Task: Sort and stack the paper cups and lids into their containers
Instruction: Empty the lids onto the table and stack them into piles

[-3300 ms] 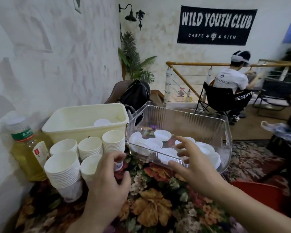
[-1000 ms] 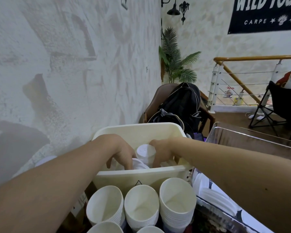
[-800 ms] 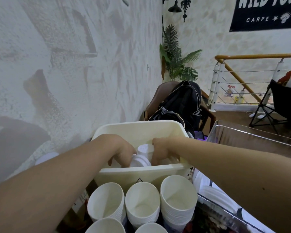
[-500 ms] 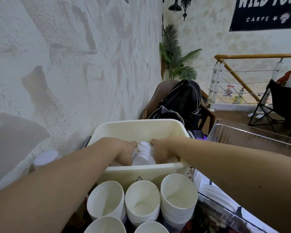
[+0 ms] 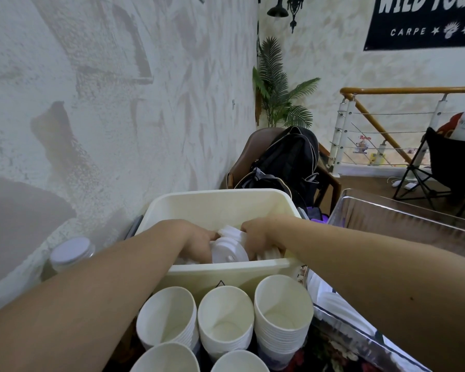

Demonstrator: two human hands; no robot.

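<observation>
Head view: both hands, left hand [image 5: 199,244] and right hand [image 5: 255,237], grip a lid stack [image 5: 230,248] inside the cream bin [image 5: 220,202] at 12 o'clock, seating it; next likely release, then cups [image 5: 281,315].

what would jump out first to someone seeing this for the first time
Both hands, left and right, reach into the cream bin at centre, holding a stack of white lids between them. Just in front stand stacks of paper cups, mouths up.
</observation>
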